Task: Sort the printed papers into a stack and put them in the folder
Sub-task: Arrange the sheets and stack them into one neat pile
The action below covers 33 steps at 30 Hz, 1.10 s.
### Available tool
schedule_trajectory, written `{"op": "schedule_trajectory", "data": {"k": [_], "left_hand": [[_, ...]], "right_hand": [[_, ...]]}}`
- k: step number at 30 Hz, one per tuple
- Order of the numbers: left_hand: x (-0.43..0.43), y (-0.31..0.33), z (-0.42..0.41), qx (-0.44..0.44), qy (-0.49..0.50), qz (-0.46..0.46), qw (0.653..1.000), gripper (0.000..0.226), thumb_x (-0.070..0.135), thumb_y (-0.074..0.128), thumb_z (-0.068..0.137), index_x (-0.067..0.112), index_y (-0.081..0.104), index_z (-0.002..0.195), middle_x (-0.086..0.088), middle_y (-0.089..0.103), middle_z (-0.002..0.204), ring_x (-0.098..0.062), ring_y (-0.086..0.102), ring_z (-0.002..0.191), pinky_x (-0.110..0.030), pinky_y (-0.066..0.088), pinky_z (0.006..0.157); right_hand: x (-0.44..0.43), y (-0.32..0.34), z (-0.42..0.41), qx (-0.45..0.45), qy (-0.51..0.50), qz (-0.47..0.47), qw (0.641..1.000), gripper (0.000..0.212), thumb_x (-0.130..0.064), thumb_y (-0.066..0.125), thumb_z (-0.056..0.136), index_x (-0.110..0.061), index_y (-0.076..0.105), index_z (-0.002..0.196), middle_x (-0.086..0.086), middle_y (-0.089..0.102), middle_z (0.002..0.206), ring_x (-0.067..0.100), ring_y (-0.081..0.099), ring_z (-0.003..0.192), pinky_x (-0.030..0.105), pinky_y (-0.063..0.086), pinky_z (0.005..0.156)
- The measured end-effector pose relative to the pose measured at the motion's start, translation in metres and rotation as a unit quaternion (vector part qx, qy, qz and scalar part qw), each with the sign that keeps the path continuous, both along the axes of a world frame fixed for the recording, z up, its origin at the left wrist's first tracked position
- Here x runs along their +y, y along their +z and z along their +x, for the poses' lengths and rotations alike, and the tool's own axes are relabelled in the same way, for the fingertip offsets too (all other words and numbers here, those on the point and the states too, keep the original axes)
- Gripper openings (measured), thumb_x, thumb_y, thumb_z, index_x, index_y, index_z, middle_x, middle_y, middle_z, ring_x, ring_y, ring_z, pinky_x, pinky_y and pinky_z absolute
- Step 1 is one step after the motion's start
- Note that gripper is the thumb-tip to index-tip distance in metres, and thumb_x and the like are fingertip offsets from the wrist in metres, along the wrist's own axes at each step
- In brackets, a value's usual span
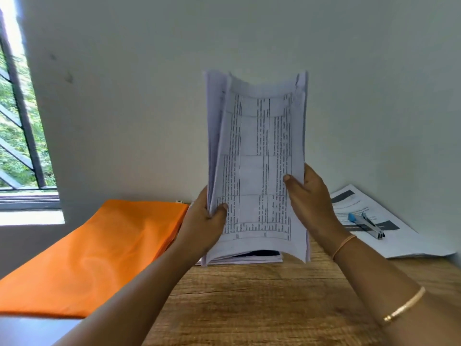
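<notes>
White printed papers [257, 166], a thick sheaf with a ruled table of text on the front sheet, stand upright between my two hands above the wooden table [249, 295]. The long axis points straight up against the pale wall. The sheets bow slightly, and their top edges are uneven. The lower edge hangs close to the table; I cannot tell whether it touches.

My left hand [207, 221] grips the left edge low down, thumb across the front. My right hand [306, 196] grips the right edge a little higher, thumb also laid on the print.

The flat orange folder [99, 250] lies closed on the table to the left of the papers, just beside my left hand and well apart from my right. Its long side runs away from me toward the wall. By my reading, the sheaf needs squaring, then must tip from upright to flat and travel leftward, my left hand leading.

At right, loose printed sheets [399, 236] lie near the wall, a blue-and-grey stapler [366, 224] resting on them.
</notes>
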<state>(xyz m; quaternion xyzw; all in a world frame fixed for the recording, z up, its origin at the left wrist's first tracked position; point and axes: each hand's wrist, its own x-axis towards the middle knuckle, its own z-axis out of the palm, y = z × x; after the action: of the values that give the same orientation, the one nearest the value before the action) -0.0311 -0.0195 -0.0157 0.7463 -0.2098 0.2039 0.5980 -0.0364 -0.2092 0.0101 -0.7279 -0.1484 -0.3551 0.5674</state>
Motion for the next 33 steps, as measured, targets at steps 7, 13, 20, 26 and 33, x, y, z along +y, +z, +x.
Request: {"op": "schedule_trajectory", "data": {"k": [7, 13, 20, 26, 33], "left_hand": [[0.006, 0.008, 0.004, -0.055, 0.006, -0.069, 0.996, 0.028, 0.005, 0.056, 0.091, 0.033, 0.055, 0.096, 0.012, 0.065, 0.095, -0.007, 0.062, 0.091, -0.027, 0.054, 0.075], [0.016, -0.010, 0.018, 0.148, -0.046, -0.022, 0.988, 0.018, 0.010, 0.058, 0.091, 0.023, 0.059, 0.103, -0.003, 0.066, 0.109, -0.024, 0.062, 0.104, -0.049, 0.050, 0.092], [0.022, -0.010, 0.022, 0.195, -0.107, -0.113, 0.968, 0.019, 0.010, 0.060, 0.087, 0.017, 0.063, 0.105, -0.005, 0.071, 0.102, -0.023, 0.067, 0.094, -0.044, 0.054, 0.084], [0.030, -0.008, 0.028, 0.128, -0.119, -0.177, 0.969, 0.023, 0.007, 0.049, 0.093, 0.019, 0.063, 0.106, -0.001, 0.073, 0.098, -0.019, 0.070, 0.089, -0.037, 0.059, 0.072], [0.020, -0.012, 0.028, 0.021, -0.037, -0.046, 0.998, 0.027, 0.008, 0.041, 0.099, 0.031, 0.052, 0.109, 0.000, 0.063, 0.111, -0.017, 0.060, 0.106, -0.038, 0.052, 0.087]], "right_hand": [[0.006, 0.010, -0.007, -0.045, 0.061, 0.048, 0.996, 0.021, -0.016, 0.044, 0.099, -0.025, 0.050, 0.116, -0.018, 0.059, 0.100, -0.004, 0.059, 0.086, 0.008, 0.051, 0.071], [0.001, -0.017, 0.010, 0.054, 0.120, 0.087, 0.988, 0.022, -0.013, 0.048, 0.097, -0.031, 0.055, 0.107, -0.013, 0.064, 0.102, 0.002, 0.062, 0.093, 0.023, 0.052, 0.088], [-0.006, -0.022, 0.017, 0.110, 0.123, 0.123, 0.979, 0.019, -0.012, 0.054, 0.094, -0.028, 0.060, 0.102, -0.011, 0.067, 0.096, 0.003, 0.064, 0.087, 0.022, 0.053, 0.083], [-0.010, -0.021, 0.018, 0.121, 0.118, 0.132, 0.977, 0.017, -0.012, 0.056, 0.093, -0.027, 0.063, 0.096, -0.010, 0.069, 0.093, 0.006, 0.066, 0.085, 0.022, 0.056, 0.077], [-0.011, -0.024, 0.021, 0.153, 0.126, 0.167, 0.966, 0.013, -0.013, 0.058, 0.092, -0.022, 0.064, 0.098, -0.001, 0.070, 0.096, 0.017, 0.067, 0.089, 0.037, 0.054, 0.084]]}}
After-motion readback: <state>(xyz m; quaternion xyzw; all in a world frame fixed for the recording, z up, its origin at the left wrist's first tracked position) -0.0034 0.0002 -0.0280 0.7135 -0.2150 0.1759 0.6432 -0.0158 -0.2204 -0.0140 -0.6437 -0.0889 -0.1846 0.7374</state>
